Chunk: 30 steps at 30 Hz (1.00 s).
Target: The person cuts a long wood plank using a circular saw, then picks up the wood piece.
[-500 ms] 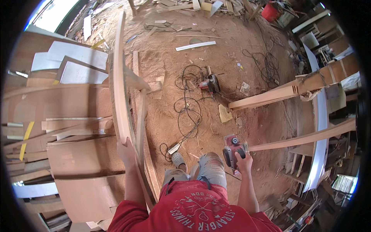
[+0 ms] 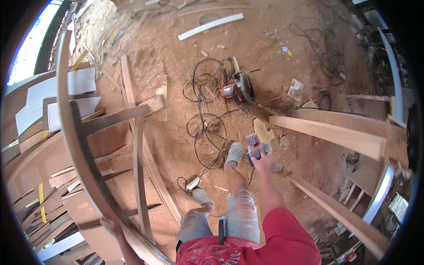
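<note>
A long wooden beam (image 2: 90,170) runs along my left side, raised on a rough timber support (image 2: 117,119). My left hand (image 2: 111,226) is closed on the beam's outer edge, close to its near end. My right hand (image 2: 262,162) grips the rear handle of a red and dark handheld electric planer (image 2: 253,140). The planer is held out in front of me above the sandy ground, apart from any wood. Part of its body is hidden by the hand and slightly smeared.
A red and black circular saw (image 2: 238,90) lies ahead among looped black cords (image 2: 206,132). Timber beams (image 2: 329,132) stretch along my right. White boards (image 2: 44,101) and brown sheets are stacked at left. A white strip (image 2: 211,27) lies farther off.
My right hand has carried the planer forward and slightly left. My body has shifted, with one foot stepping forward. The beam and my left hand now appear farther left and lower.
</note>
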{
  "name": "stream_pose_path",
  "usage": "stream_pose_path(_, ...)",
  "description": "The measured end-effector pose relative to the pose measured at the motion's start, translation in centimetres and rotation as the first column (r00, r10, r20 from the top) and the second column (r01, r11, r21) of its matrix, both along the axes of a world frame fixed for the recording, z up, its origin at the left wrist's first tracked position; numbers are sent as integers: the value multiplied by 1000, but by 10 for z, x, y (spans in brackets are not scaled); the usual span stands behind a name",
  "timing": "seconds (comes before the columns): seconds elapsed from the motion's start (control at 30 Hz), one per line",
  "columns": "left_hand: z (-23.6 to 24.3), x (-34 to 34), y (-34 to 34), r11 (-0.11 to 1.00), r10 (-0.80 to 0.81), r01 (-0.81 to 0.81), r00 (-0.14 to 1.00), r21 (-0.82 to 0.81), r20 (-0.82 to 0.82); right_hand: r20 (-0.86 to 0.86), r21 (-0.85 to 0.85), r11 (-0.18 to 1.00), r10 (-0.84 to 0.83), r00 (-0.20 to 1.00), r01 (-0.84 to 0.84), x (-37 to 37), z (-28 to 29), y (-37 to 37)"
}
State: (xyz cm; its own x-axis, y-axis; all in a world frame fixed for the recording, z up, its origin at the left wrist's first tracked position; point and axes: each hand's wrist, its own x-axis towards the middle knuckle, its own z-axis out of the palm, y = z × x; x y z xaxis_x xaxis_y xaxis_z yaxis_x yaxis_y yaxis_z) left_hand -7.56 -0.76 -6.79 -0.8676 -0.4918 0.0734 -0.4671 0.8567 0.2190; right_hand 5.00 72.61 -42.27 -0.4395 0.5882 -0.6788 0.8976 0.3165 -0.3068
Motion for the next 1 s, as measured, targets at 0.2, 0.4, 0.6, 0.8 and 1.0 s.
stream_pose_path(0.2, 15, 4, 12, 977, 186, -198, 972, 77, 142, 41, -112, 992, 61, 997, -56, -86, -133, 50)
stream_pose_path(0.4, 39, 6, 1, 951, 248, -267, 960, 155, 130, 63, 18, 995, 101, 993, -102, -88, -251, 54)
stream_pose_path(0.6, 49, 26, -16, 962, 241, -260, 952, 82, 187, -331, 163, 963, 256, 908, -212, -252, -215, 21)
stream_pose_path(0.8, 32, 16, -11, 947, 283, -306, 937, 93, 204, -364, 230, 967, 187, 913, -107, -349, -250, 13)
stream_pose_path(1.0, 47, 28, -18, 919, 391, -390, 874, -66, 289, -211, -102, 982, 136, 968, -160, -384, -230, 49)
